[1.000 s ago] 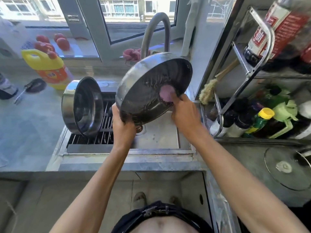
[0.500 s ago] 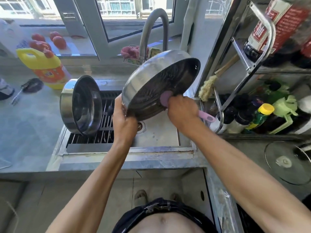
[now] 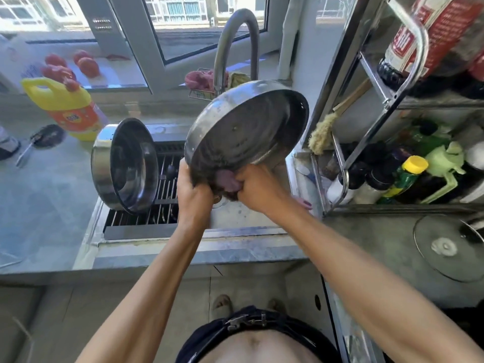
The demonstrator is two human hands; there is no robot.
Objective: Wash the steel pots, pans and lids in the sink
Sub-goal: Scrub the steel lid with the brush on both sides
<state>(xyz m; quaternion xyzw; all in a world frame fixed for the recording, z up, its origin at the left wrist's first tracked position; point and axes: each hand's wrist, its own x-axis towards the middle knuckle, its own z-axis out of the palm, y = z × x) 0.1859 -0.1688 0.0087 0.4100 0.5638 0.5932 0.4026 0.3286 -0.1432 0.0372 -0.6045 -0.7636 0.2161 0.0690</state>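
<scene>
Left hand grips the pan tilted above the sink so the right hand, clutching a pink scrubber, reaches inside.

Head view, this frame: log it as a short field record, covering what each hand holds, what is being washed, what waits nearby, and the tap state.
item being washed: round steel pan, tilted on edge above the steel sink
left hand: grips the pan's lower rim
right hand: presses a pink scrubbing brush against the pan's lower inside
waiting nearby: deep steel pot on its side on the sink's slatted rack
tap: curved grey faucet, no water visible
counter, right: round glass lid
</scene>
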